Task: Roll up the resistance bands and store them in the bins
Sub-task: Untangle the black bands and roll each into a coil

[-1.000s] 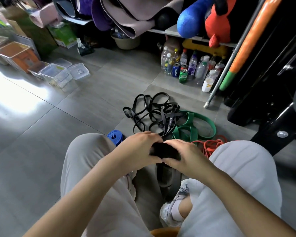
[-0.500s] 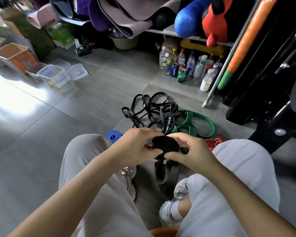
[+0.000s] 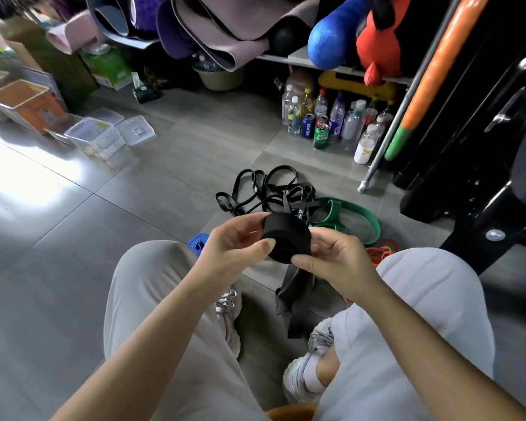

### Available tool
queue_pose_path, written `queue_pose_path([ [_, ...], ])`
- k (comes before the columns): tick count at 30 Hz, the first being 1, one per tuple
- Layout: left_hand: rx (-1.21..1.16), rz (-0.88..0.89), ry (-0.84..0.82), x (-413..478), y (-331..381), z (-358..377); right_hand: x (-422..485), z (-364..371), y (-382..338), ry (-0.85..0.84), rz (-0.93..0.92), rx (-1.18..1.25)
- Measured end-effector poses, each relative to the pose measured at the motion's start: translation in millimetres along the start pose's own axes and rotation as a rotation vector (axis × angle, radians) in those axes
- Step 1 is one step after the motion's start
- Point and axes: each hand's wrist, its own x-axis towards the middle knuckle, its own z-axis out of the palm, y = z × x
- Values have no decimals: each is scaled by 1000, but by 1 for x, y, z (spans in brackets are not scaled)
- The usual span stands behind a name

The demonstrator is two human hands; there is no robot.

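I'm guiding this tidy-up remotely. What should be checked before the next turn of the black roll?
1. Left hand and right hand grip the roll: ok.
2. Roll wound evenly: ok.
3. Tail fully wound in: not ok, it hangs loose below the roll.
4. Tail free of twists: cannot tell.
5. Bin open: ok.

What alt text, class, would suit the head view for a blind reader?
The left hand and right hand grip a partly rolled black band, its tail hanging down. Tangled black bands, a green band and clear bins lie beyond.
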Motion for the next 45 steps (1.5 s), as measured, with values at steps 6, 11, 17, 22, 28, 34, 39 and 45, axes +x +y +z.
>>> queue_pose_path([
  [6, 1215, 128, -150, 15, 24, -2, 20, -7, -14, -126, 23, -418],
  [11, 1540, -29, -205, 31, 30, 11, 31, 3, -23, -140, -7, -526],
  [17, 1107, 51, -50, 30, 37, 5, 30, -18, -24, -111, -3, -351],
  [22, 612, 16, 54, 33, 34, -2, 31, -18, -13, -118, 8, -151],
  [28, 223, 31, 104, 31, 28, -2, 35, -9, -25, -26, -49, 99],
  [34, 321, 19, 131, 29, 28, -13, 37, -18, -32, -69, -44, 8],
  [39, 456, 44, 87, 32, 42, -14, 41, -28, -42, -114, -38, -133],
  [45, 420, 74, 76, 41, 48, -15, 43, -19, -48, -155, -67, -56],
])
